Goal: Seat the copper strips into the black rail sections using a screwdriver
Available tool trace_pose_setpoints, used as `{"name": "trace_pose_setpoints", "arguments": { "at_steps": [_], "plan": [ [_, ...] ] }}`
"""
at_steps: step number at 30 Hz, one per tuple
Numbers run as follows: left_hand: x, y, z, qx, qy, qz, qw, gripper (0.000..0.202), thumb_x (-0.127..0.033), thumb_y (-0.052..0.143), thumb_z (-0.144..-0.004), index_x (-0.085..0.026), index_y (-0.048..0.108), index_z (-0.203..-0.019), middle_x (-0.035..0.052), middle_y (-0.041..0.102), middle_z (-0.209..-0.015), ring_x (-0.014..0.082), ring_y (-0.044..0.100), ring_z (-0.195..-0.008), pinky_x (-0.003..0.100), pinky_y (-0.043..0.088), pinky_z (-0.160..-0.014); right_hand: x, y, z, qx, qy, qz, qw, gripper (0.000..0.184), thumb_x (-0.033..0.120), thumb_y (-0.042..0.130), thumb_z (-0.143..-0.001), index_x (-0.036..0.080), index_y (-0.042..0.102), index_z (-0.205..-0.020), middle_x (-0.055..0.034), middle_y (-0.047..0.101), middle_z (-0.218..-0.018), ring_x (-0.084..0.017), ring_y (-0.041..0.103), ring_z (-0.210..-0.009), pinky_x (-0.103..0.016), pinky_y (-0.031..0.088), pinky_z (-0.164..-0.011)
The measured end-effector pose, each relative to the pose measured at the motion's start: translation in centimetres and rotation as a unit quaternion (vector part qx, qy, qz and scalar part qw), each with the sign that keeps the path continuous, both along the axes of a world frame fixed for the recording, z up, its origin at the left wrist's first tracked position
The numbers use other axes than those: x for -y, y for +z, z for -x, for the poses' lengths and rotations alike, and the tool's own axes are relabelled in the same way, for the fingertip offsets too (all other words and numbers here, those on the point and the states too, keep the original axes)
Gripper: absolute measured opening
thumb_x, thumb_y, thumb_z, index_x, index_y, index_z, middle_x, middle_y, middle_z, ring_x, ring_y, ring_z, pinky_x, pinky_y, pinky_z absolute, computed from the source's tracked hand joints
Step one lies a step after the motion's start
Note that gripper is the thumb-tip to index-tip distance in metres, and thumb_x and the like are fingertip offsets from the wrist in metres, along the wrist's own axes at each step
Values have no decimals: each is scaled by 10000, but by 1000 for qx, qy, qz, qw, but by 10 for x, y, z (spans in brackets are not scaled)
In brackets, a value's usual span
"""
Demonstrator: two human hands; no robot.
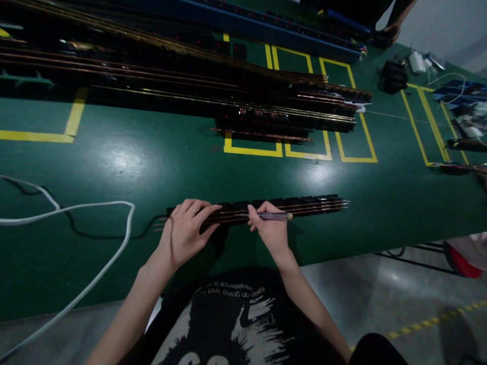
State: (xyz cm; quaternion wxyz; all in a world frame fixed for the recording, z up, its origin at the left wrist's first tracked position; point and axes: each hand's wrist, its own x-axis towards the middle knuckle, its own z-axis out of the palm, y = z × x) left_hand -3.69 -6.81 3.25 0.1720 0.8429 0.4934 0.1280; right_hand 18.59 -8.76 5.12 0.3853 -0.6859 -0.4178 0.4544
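Observation:
A long black strip with copper rods [312, 204] lies along the near part of the green table, its bare rod ends sticking out at both sides. My left hand [186, 225], with a ring on one finger, grips the strip's left part, fingers over the far side and thumb on the near side. In my right hand [272, 230] is a screwdriver [276, 216] with a see-through purplish handle, held almost level along the strip. Its thin shaft points left toward my left hand. The tip is too small to make out against the rods.
Behind, a large stack of similar black strips and copper rods [190, 76] crosses the green table [152, 167]. Yellow tape marks boxes there. A white cable [95, 205] and a dark cord lie at left. Another person's hand [391, 35] is at the far right.

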Motion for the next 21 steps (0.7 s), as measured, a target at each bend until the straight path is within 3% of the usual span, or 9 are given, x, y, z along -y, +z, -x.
{"name": "trace_pose_setpoints", "arguments": {
  "at_steps": [5, 10, 14, 17, 21],
  "plan": [
    [10, 2, -23, -19, 6, -21, 1000, 470, -300, 622, -873, -239, 530, -1329, 65, 600, -1257, 280, 519, -1126, 417, 437, -888, 0, -1, 11, 11, 19, -10, 1000, 404, 471, 638, -865, 163, 510, -638, 25, 626, -569, -59, 581, -445, -145, 442, -479],
    [12, -5, -41, -18, 27, -51, 998, 320, -179, 570, -888, -254, 610, -1197, 36, 627, -1214, 262, 529, -1101, 396, 438, -860, 1, 1, 1, 28, -1, -10, 1000, 414, 481, 638, -865, 159, 512, -637, 16, 633, -564, -60, 579, -444, -148, 445, -488],
    [7, -6, -22, -17, 44, -60, 997, 230, -309, 581, -930, -269, 629, -1151, 24, 636, -1197, 240, 545, -1067, 381, 441, -842, 0, 3, -18, 56, -42, -14, 997, 418, 472, 651, -856, 155, 505, -626, 8, 631, -552, -62, 577, -439, -156, 461, -508],
    [6, -4, -10, -26, 39, -70, 996, 288, -368, 591, -928, -258, 618, -1193, 38, 640, -1197, 240, 551, -1059, 388, 443, -859, -3, 2, -26, 56, -48, -16, 997, 421, 470, 650, -856, 157, 493, -622, 10, 625, -540, -67, 580, -433, -161, 475, -509],
    [8, -2, -25, -18, 12, -84, 996, 500, -469, 625, -891, -198, 558, -1306, 86, 628, -1237, 277, 534, -1118, 420, 440, -914, -5, 1, -24, 47, -42, -13, 998, 421, 477, 640, -863, 162, 483, -632, 15, 623, -541, -74, 592, -439, -161, 479, -498]
  ]
}}
